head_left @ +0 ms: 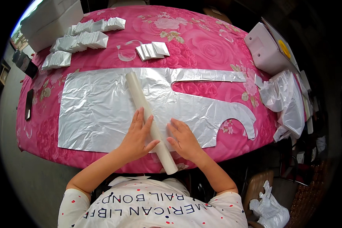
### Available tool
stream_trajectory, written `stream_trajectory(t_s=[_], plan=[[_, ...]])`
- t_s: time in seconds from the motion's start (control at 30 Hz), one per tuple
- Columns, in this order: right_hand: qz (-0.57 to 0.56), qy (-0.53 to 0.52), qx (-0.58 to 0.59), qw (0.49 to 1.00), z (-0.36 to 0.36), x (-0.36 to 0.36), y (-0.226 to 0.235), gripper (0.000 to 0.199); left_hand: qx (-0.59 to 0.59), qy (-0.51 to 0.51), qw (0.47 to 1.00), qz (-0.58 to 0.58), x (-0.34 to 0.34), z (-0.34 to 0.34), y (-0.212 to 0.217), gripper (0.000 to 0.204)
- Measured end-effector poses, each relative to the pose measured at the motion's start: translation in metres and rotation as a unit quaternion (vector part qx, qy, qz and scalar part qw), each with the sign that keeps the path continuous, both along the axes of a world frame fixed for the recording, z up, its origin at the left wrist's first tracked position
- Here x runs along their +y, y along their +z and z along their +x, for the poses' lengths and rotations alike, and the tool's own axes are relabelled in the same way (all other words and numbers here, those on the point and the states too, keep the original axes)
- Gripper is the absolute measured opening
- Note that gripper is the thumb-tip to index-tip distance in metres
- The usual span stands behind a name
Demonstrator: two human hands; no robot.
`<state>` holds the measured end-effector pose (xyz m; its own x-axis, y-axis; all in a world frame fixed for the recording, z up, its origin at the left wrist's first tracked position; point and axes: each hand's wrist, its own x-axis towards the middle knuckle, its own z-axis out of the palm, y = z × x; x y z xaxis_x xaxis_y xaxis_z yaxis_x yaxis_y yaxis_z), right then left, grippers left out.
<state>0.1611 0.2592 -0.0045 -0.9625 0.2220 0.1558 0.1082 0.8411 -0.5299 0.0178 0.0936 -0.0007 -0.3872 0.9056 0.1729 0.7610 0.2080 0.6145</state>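
Observation:
A thin, shiny silver-white plastic sheet (91, 114), shaped like a disposable apron with a neck cutout and narrow strips, lies spread over the table. Slanting across it is a long off-white tube (140, 97), its near end reaching past the sheet's front edge. My left hand (136, 135) rests on the tube's left side, fingers stretched out and thumb lying against it. To the right of the tube, my right hand (184, 142) is open over the sheet, its fingers spread and pointing toward the tube. Neither hand is wrapped around anything.
A pink flowered cloth (205, 41) covers the table. Stacks of folded silver packets (79, 41) stand far left, with a smaller group (152, 51) at far centre. A phone (29, 104) and dark bottle (24, 64) sit left. A white box (268, 49) and plastic bags (287, 100) are right.

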Motion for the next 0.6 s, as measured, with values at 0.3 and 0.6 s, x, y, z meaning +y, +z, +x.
stream_trajectory(t_s=[0.3, 0.6], plan=[[0.148, -0.322, -0.03, 0.935, 0.115, 0.177, -0.039, 0.044, 0.055, -0.072, 0.995, -0.038, 0.029, 0.03, -0.002, 0.064], [0.161, -0.476, -0.02, 0.865, 0.156, 0.2, -0.035, 0.031, 0.087, -0.085, 0.993, -0.012, 0.042, 0.031, -0.005, 0.056]])
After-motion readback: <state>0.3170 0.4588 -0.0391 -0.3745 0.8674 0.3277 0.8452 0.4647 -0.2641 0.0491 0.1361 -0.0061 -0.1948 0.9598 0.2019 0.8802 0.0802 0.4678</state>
